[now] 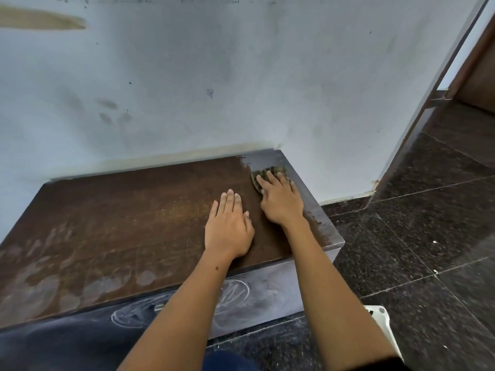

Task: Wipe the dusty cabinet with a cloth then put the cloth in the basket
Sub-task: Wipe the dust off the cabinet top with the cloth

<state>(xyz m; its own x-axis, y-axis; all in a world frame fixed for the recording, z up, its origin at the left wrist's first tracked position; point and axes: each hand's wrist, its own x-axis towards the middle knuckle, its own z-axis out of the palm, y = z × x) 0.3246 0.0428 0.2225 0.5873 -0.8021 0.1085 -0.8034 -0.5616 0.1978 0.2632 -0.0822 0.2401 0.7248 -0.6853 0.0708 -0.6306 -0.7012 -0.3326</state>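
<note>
Low cabinet (134, 223) is set against a scuffed pale wall (241, 76); its flat, rigid top is coated in brown dust, with a bare grey strip seen only at the far right end and along the right edge, so most wiping is judged still to do. Chalk-like scribbles are seen on its grey front. Dark speckled floor tiles (428, 236) lie to the right. A white object at the bottom right is cropped; whether it is the basket cannot be told. Left hand (227, 228) is laid flat on the dusty top, fingers straight, nothing held. Right hand (281, 202) is pressed flat over the cloth (270, 174) near the far right corner, fingers extended, not curled round it. Cloth is small, soft, checked, judged light and limp; it is best bunched from above.
</note>
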